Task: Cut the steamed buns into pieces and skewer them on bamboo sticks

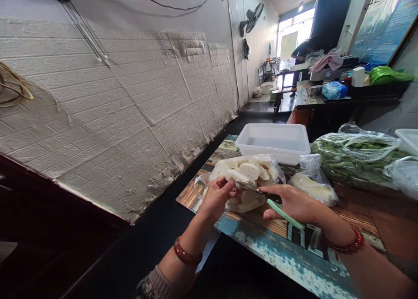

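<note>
My right hand (294,203) is closed on a pair of scissors (283,213) with a pale green handle. Their dark blades point left, touching or very near a white, soft-looking food piece (237,176). That piece is pinched between the thumb and fingers of my left hand (217,196). Just behind and below both hands, a clear plastic bag (277,170) holds several thick white slices (248,171) of the same look. A clear round rim (197,186), perhaps of a bowl, shows left of the bag and is partly hidden.
Behind the bag stands a white translucent plastic tub (272,153) on the wood-patterned table (261,242). To the right lie a small bag with pale contents (315,188) and a large bag of green leaves (359,159). A brick-patterned wall (130,107) runs along the left. A person (302,55) stands far back.
</note>
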The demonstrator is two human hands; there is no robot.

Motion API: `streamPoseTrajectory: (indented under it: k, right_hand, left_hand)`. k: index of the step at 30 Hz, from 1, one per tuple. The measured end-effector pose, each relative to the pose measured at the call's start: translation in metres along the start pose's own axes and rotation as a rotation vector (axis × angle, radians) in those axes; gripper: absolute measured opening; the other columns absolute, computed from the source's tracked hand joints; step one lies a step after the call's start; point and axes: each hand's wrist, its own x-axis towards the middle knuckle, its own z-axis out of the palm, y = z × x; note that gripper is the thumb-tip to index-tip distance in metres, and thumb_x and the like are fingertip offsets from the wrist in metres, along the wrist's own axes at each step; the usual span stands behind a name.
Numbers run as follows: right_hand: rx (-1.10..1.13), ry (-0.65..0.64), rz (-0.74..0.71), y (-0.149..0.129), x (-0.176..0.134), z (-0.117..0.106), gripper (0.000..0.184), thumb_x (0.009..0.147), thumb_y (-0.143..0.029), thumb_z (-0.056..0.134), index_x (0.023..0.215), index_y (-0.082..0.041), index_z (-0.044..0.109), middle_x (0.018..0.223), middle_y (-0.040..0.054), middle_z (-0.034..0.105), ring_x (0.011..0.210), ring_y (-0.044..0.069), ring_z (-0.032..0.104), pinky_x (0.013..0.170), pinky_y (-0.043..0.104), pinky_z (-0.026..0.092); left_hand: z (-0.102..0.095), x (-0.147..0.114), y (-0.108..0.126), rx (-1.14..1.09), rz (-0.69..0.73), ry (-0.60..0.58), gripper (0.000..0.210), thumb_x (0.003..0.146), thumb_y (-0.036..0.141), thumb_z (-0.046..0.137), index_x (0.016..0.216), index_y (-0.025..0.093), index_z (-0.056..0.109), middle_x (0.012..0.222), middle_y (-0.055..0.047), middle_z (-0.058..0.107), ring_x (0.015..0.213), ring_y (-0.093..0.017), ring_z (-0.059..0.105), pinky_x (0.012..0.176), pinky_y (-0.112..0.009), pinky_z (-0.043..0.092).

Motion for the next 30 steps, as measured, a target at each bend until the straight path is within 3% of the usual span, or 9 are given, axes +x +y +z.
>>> streamPoseTrajectory:
  k: [6, 20, 30]
  right_hand:
    - [0.059, -0.004, -0.054, 0.005, 0.001, 0.000, 0.054, 0.078, -0.051, 0.072, 0.122, -0.020, 0.074, 0.109, 0.0084, 0.079, 0.094, 0.032, 0.072, 0.082, 0.037, 0.057]
    - [0.189, 0.016, -0.056, 0.014, 0.005, 0.004, 0.053, 0.078, -0.051, 0.074, 0.119, -0.018, 0.076, 0.118, 0.0097, 0.076, 0.104, 0.035, 0.070, 0.095, 0.043, 0.054]
    - [0.184, -0.021, -0.108, 0.022, 0.007, 0.006, 0.041, 0.080, -0.047, 0.072, 0.110, -0.019, 0.079, 0.100, 0.0051, 0.080, 0.100, 0.035, 0.070, 0.092, 0.040, 0.054]
  left_hand:
    - [0.000, -0.001, 0.004, -0.018, -0.005, 0.027, 0.042, 0.064, 0.041, 0.089, 0.088, 0.011, 0.073, 0.068, -0.003, 0.069, 0.060, -0.012, 0.065, 0.064, -0.025, 0.053]
    - [0.001, -0.005, 0.008, 0.010, 0.005, -0.009, 0.041, 0.064, 0.045, 0.089, 0.081, 0.011, 0.073, 0.071, -0.005, 0.071, 0.061, -0.014, 0.066, 0.061, -0.026, 0.053]
    - [-0.006, -0.002, 0.004, 0.007, 0.001, -0.022, 0.040, 0.066, 0.043, 0.088, 0.084, 0.011, 0.073, 0.072, -0.006, 0.072, 0.060, -0.014, 0.066, 0.060, -0.025, 0.053]
